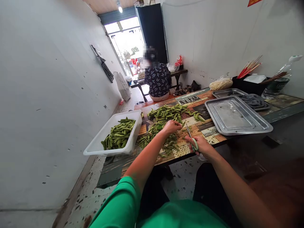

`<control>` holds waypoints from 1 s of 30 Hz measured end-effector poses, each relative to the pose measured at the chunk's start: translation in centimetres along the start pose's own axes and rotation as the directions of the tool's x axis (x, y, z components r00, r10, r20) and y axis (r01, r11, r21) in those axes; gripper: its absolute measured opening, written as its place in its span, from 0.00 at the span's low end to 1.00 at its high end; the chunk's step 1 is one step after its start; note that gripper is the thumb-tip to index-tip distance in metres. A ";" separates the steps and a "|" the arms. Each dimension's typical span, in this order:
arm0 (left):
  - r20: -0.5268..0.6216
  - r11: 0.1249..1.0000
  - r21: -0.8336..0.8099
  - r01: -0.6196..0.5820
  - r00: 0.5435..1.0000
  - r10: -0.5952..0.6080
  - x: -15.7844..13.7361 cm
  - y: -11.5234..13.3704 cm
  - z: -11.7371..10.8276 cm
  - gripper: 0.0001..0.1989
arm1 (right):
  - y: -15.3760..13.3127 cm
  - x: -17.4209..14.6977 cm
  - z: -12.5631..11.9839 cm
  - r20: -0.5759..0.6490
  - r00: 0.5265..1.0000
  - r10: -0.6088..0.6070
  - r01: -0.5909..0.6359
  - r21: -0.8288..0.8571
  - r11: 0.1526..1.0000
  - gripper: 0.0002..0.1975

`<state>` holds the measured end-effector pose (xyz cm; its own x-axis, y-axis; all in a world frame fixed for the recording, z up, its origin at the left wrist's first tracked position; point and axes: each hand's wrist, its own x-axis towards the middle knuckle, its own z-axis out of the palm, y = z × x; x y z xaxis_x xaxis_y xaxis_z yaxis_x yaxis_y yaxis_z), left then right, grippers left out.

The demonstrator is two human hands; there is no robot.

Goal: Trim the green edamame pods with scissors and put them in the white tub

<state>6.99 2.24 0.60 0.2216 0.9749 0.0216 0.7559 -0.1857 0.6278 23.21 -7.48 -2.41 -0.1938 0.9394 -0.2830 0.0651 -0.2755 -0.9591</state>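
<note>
My left hand (173, 127) pinches a green edamame pod (183, 124) over the table. In my right hand (201, 147) is a pair of scissors (195, 144) with pale green handles; the blades point up and away from me, close to the pod. Beyond my left hand lies a heap of edamame pods (167, 112). Under my left forearm and beside it are scattered green trimmings (171, 143). A white plastic tub (135, 134) on the left holds a pile of pods (120, 133).
On the right lie a metal tray (239, 125) and a grey cloth (253, 100). Behind them stand a black box (239, 83) with skewers, a plastic bottle (277, 84) and a bagged pale bundle (220, 83). A person (157, 77) sits beyond the patterned table (206, 127).
</note>
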 end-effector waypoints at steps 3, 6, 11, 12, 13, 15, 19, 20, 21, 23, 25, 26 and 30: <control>0.034 0.998 -0.060 -0.021 0.999 0.023 -1.2 0.2 -1.1 0.12 | 0.2 0.2 -0.1 0.024 1.000 -0.017 0.020 -0.088 0.996 0.21; 0.171 0.994 -0.092 -0.052 0.983 0.068 -2.3 0.8 -2.1 0.11 | 0.0 0.4 -0.2 0.030 0.999 -0.042 0.048 -0.200 0.979 0.22; 0.302 0.981 -0.156 -0.113 0.940 0.156 -3.1 1.3 -3.9 0.10 | -0.9 0.1 -0.2 -0.005 0.991 -0.132 0.119 -0.399 0.909 0.20; 0.324 0.979 -0.177 -0.104 0.933 0.158 -3.1 1.2 -4.1 0.11 | -1.1 0.0 -0.2 -0.014 0.987 -0.158 0.137 -0.428 0.893 0.19; 0.345 0.977 -0.197 -0.083 0.927 0.148 -3.0 1.0 -4.2 0.11 | -1.2 -0.1 -0.3 -0.021 0.984 -0.179 0.150 -0.451 0.880 0.19; 0.382 0.971 -0.238 0.000 0.920 0.093 -2.9 0.6 -4.3 0.12 | -1.3 -0.3 -0.3 -0.024 0.981 -0.192 0.157 -0.480 0.863 0.20; 0.473 0.886 -0.401 0.230 0.881 -0.015 -2.7 -0.1 -3.7 0.13 | -0.9 -0.3 -0.1 -0.033 0.986 -0.163 0.133 -0.432 0.892 0.20; 0.496 0.846 -0.453 0.280 0.868 -0.021 -2.7 -0.2 -3.4 0.13 | -0.8 -0.2 0.0 -0.035 0.988 -0.152 0.126 -0.390 0.912 0.20; 0.510 0.801 -0.506 0.320 0.860 -0.022 -2.7 -0.3 -3.2 0.13 | -0.8 -0.2 0.1 -0.040 0.991 -0.131 0.110 -0.334 0.936 0.20; 0.499 0.704 -0.611 0.361 0.867 -0.012 -2.7 -0.3 -2.7 0.14 | -0.8 -0.2 0.4 -0.038 0.997 -0.066 0.057 -0.190 0.980 0.21; 0.463 0.608 -0.706 0.364 0.887 0.007 -2.9 -0.2 -2.2 0.16 | -0.8 -0.4 0.7 -0.006 1.000 0.004 -0.004 -0.047 0.999 0.22; 0.439 0.559 -0.749 0.356 0.898 0.016 -3.0 -0.1 -1.9 0.17 | -0.9 -0.5 0.9 0.013 1.000 0.022 -0.022 0.007 1.000 0.22; 0.300 0.404 -0.874 0.272 0.954 0.008 -4.0 0.6 -0.3 0.20 | -1.0 -0.8 1.6 0.036 0.999 0.007 -0.011 0.104 0.995 0.20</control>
<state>6.36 -1.70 1.15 0.4023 0.8915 -0.2082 -0.1726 0.2972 0.9391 21.69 -8.28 -1.24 -0.2283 0.9294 -0.2900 -0.0348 -0.3055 -0.9516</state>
